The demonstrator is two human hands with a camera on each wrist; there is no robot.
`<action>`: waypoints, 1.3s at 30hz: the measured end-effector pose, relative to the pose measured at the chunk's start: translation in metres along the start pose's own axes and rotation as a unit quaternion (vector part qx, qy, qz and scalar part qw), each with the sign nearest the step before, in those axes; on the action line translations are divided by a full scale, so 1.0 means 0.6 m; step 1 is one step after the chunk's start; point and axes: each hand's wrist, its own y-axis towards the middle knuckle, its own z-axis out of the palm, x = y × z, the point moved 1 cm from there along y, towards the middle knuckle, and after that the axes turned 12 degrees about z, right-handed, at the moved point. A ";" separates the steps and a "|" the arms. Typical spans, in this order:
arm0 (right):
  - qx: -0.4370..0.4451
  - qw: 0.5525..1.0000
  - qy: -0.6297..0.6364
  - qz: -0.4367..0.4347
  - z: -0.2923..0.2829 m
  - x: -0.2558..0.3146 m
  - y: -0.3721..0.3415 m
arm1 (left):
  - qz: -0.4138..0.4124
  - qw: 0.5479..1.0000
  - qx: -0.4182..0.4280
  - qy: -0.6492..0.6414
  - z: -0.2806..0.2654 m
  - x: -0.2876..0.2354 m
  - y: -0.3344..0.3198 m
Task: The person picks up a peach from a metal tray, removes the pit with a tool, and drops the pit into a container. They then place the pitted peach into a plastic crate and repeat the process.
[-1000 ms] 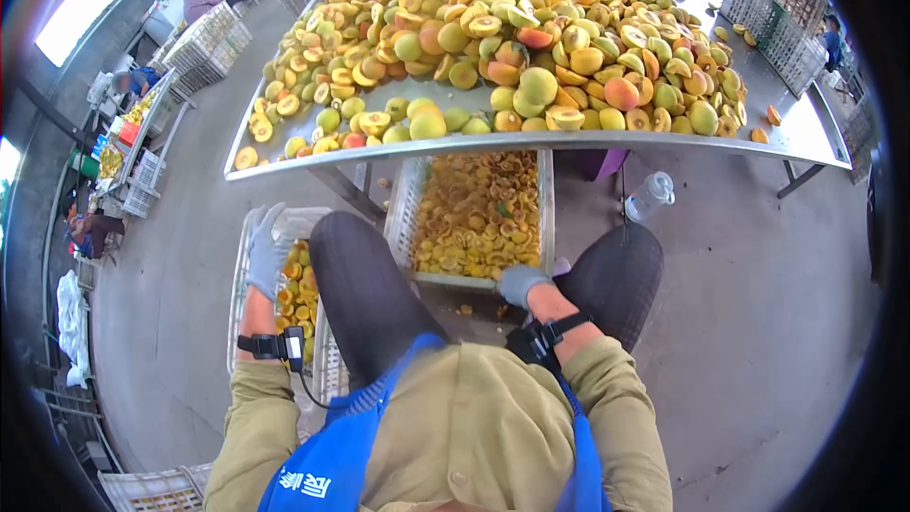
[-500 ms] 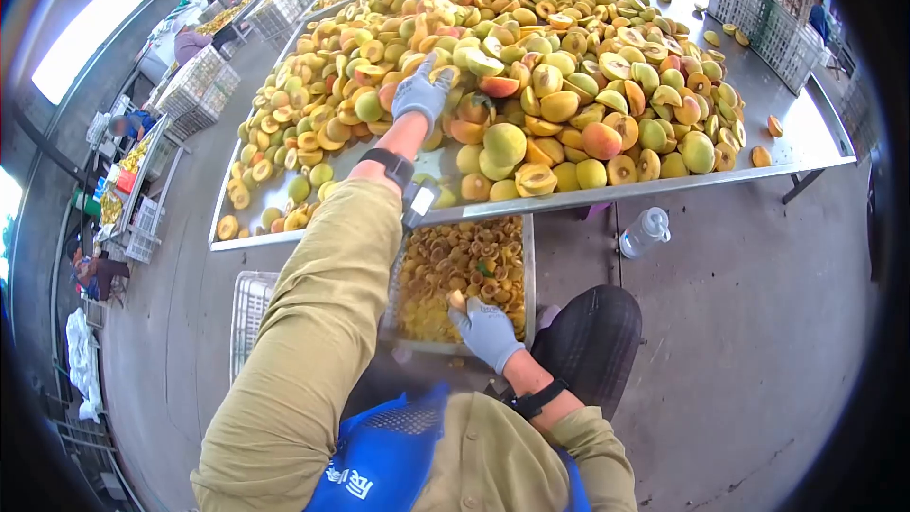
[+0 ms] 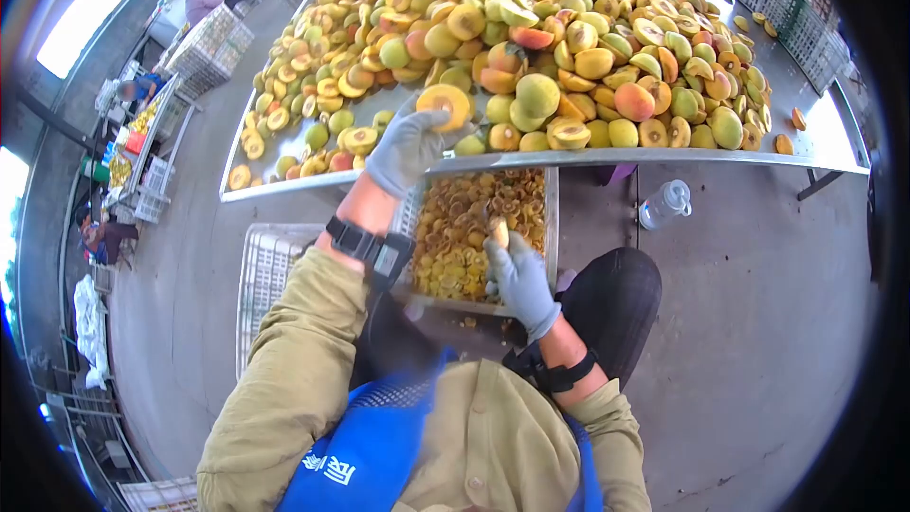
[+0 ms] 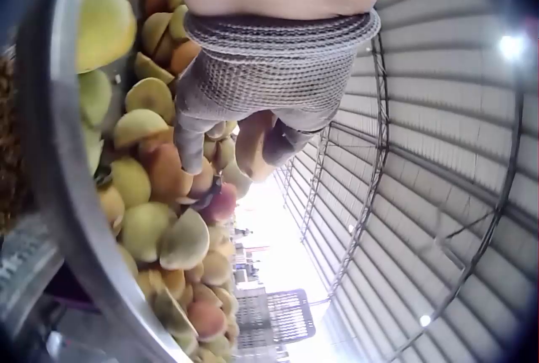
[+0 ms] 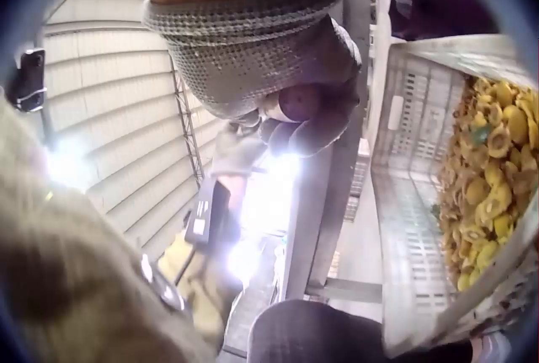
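Note:
In the head view my gloved left hand (image 3: pixel 406 150) pinches a halved yellow fruit (image 3: pixel 444 106), cut face up, over the table's front rim (image 3: pixel 607 159). The left wrist view shows that hand (image 4: pixel 265 81) with the fruit half (image 4: pixel 253 146) between thumb and fingers, beside the heap (image 4: pixel 147 228). My gloved right hand (image 3: pixel 523 286) is lower, above the crate of fruit pieces (image 3: pixel 553 228). Its fingers curl round a small tan object (image 3: pixel 499 230); most of it is hidden. The right wrist view shows a rounded end (image 5: pixel 296 104) inside that hand (image 5: pixel 261 72).
Whole and halved fruits (image 3: pixel 540 38) are heaped on the metal table. A white crate (image 3: pixel 270 270) stands on the floor at the left, a clear bottle (image 3: pixel 665 205) at the right. Stacked crates (image 3: pixel 791 24) are at the table's right end. People sit at the far left.
My left hand has gone from the floor crate at the left to the heap, then back to the table's front edge with a fruit half. My right hand has lifted from the lower crate's rim.

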 end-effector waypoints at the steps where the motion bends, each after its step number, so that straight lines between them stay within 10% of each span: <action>1: 0.005 1.000 0.012 0.016 -0.001 0.017 -0.006 | 0.005 1.000 -0.012 0.001 0.009 -0.005 -0.037; 13: -0.091 0.922 -0.292 -0.237 0.079 0.086 -0.015 | 0.035 0.998 -0.056 0.005 0.042 -0.031 -0.193; 25: -0.100 0.909 -0.331 -0.234 0.093 0.086 -0.007 | 0.182 0.960 -0.076 0.199 0.053 -0.018 -0.205; 29: 0.004 0.960 -0.246 -0.136 0.087 0.063 0.010 | 0.174 0.954 -0.077 0.232 0.047 -0.011 -0.204; 35: 0.212 0.972 -0.003 0.098 0.068 0.096 -0.016 | 0.063 0.910 0.145 0.384 0.004 -0.034 -0.166; 39: 0.246 0.957 0.119 0.096 0.069 0.093 -0.016 | 0.090 0.983 -0.039 0.157 0.048 -0.036 -0.194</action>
